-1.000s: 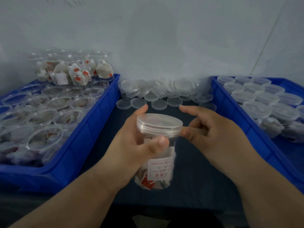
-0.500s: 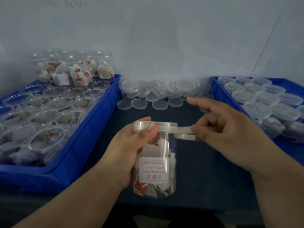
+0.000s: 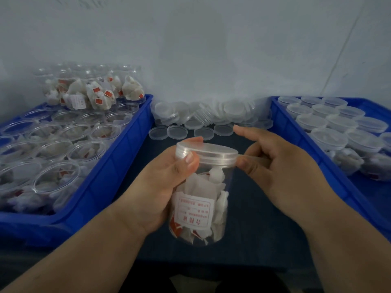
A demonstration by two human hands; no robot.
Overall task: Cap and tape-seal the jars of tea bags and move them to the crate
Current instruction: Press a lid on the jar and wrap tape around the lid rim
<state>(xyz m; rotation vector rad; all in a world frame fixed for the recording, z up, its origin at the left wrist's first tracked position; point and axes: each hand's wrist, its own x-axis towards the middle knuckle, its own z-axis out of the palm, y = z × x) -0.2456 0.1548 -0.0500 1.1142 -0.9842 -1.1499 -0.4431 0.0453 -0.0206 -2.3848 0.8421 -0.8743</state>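
1. Nearest me, the left hand (image 3: pixel 156 187) grips a clear jar (image 3: pixel 201 208) and holds it up above the dark table (image 3: pixel 254 229), between the two crates. Its fingers are curled round the body and its thumb presses on the cap's rim.
2. The jar is packed with white tea bags with red tags and carries a white label (image 3: pixel 195 211). Its lid (image 3: pixel 209 153) is already on, so I judge capping done for this one.
3. The right hand (image 3: pixel 281 172) pinches a thin strip of tape (image 3: pixel 251 157) against the lid's right edge, forefinger stretched out. Sealing looks only begun. How far round the tape runs I cannot tell.
4. To the left, a blue crate (image 3: pixel 110 172) holds many open jars (image 3: pixel 53 149) of tea bags with no caps, so plenty of work is left.
5. To the right, a second blue crate (image 3: pixel 296 127) holds capped jars (image 3: pixel 330 138) in rows. That is probably where this jar goes.
6. Farther back, between the crates, lies a heap of loose lids (image 3: pixel 203 115).
7. At the far left, more filled jars (image 3: pixel 93 92) lie stacked against the wall.
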